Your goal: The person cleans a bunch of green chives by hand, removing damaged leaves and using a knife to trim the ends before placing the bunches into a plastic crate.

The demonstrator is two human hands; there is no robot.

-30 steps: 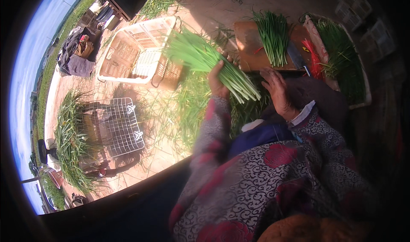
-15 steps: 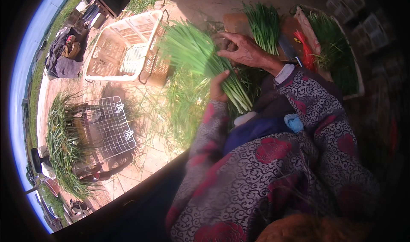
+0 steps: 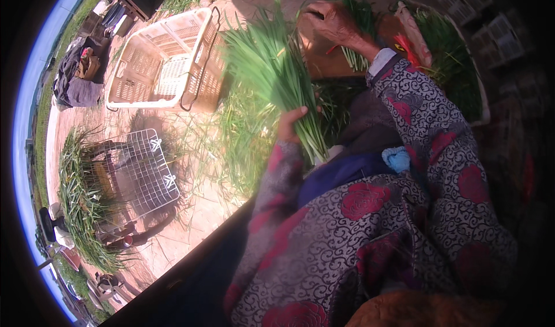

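My left hand [image 3: 291, 125] is closed round the lower stalks of a loose bunch of green chives [image 3: 272, 67], its leaves fanning up and away from me. The pale cut ends point down toward my lap. Beyond the bunch, my right hand [image 3: 335, 25] is raised over a brown board [image 3: 324, 64], with fingers curled in. Whatever it may hold is hidden. A short red strip [image 3: 332, 49] shows just below it. Behind that hand lies another bundle of chives [image 3: 361, 16] on the board, partly covered by the hand and wrist.
Red strips [image 3: 406, 48] lie at the board's right, beside a pale-edged container [image 3: 483, 110] of greens. A white plastic crate [image 3: 202, 38] stands at the far left. Nearer is a white wire rack [image 3: 147, 171] beside heaped leaves [image 3: 81, 200]. Loose leaves [image 3: 237, 136] litter the ground.
My right hand has left the side of the held bunch and moved up and away over the board, its fingers now curled. The left hand still grips the bunch, now tilted more upright.
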